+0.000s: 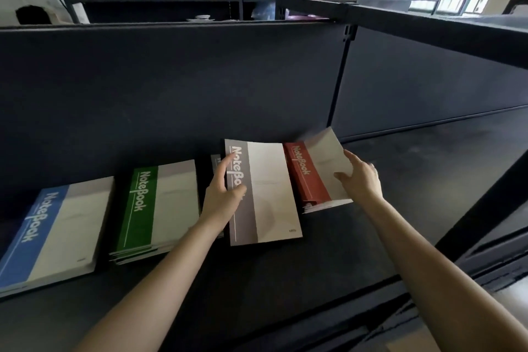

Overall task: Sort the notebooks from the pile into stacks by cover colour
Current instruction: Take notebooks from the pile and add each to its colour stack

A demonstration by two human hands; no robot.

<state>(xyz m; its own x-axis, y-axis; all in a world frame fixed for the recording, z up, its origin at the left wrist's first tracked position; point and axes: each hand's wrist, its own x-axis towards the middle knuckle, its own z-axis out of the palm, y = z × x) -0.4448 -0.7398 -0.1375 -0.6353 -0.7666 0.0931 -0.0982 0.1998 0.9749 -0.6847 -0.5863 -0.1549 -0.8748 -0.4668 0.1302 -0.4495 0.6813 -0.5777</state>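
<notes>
Because the left grip (224,197) pinches the grey notebook (265,194) only by the edge nearest it, thumb on the cover, while the right grip (360,180) clasps the red notebook (311,177) just beside, the floppy grey one may sag and slide onto the red one.

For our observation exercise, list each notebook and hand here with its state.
blue notebook: lies flat, untouched.
green notebook: tops a stack, untouched.
grey notebook: held at its left edge.
red notebook: tilted, held at its right edge.
left hand: grips grey notebook.
right hand: grips red notebook.
</notes>
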